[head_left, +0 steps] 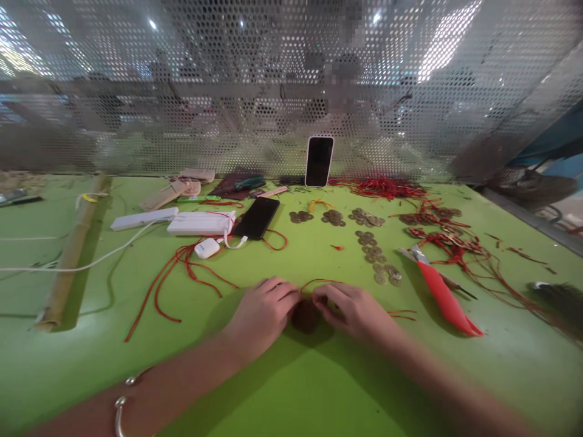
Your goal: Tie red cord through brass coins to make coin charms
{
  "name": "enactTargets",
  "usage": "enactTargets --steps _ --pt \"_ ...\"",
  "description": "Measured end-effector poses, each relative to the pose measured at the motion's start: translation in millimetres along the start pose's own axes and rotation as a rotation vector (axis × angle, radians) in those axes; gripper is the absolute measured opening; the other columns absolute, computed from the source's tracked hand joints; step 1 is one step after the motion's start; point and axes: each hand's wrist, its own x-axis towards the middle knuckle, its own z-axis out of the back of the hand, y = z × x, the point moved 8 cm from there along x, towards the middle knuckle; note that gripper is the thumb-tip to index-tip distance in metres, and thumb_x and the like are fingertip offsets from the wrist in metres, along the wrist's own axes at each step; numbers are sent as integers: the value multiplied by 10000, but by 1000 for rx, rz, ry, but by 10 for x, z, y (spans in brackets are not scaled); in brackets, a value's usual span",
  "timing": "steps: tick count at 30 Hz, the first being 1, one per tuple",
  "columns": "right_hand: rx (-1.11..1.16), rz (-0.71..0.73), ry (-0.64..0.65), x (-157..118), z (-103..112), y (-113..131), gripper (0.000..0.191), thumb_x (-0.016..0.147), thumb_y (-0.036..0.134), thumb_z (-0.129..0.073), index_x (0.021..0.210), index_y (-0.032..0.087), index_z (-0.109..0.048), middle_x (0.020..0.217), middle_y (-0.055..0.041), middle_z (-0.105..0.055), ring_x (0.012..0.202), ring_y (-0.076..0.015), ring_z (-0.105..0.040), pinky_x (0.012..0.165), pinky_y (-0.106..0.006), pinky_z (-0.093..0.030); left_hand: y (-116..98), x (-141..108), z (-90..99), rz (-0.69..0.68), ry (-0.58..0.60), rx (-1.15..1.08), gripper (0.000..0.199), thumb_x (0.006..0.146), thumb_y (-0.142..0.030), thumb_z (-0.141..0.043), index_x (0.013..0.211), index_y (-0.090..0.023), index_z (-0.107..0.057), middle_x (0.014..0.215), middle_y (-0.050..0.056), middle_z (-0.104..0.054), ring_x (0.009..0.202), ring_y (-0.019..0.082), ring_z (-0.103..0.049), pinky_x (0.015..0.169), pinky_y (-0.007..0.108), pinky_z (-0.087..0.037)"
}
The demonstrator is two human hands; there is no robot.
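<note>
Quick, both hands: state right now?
Left hand: fingers curled at the dark reddish-brown rounded piece; grip can't be told.
Right hand: fingertips bent in at its other side, by a thin red cord; grip unclear.

both hands (266, 312) apparently pinching, close together

two hands (266, 309), one dark round piece (305, 318), two phones (319, 161), two white blocks (200, 224), one white plug (207, 248), one bamboo pole (75, 249), one red-handled tool (449, 300) and one bracelet (119, 416) are counted; coins (333, 217) and red cords (387, 187) are too overlapped to be counted.
</note>
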Motion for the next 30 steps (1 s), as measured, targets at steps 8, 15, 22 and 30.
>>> enactTargets --steps 8,15,22,30 --pt "-85 99 -7 6 6 84 191 912 157 -386 907 155 -576 721 -48 -652 636 -155 -616 602 -262 -490 -24 36 -5 -41 4 153 110 865 -115 -504 933 -139 -587 927 42 -632 858 206 -547 748 351 -473" --pt "-114 140 -24 -1 19 122 196 916 145 -378 920 151 -574 730 -48 -658 644 -155 -623 617 -268 -498 -6 -3 19 14 70 51 204 874 -146 -443 1038 -145 -565 994 67 -613 932 220 -532 788 363 -476" --pt "-73 74 -3 10 -7 72 204 934 191 -374 924 150 -574 742 -62 -657 651 -171 -611 594 -278 -491 -26 -77 66 0 126 -72 343 823 -347 -563 1131 -196 -538 1106 68 -581 1017 247 -500 841 407 -466" --pt "19 -13 -9 12 -17 11 121 910 164 -431 921 165 -552 791 -60 -656 690 -171 -611 629 -279 -487 1 -54 81 15 105 -133 278 830 -341 -572 1058 -181 -559 1055 39 -618 1012 222 -511 873 383 -456"
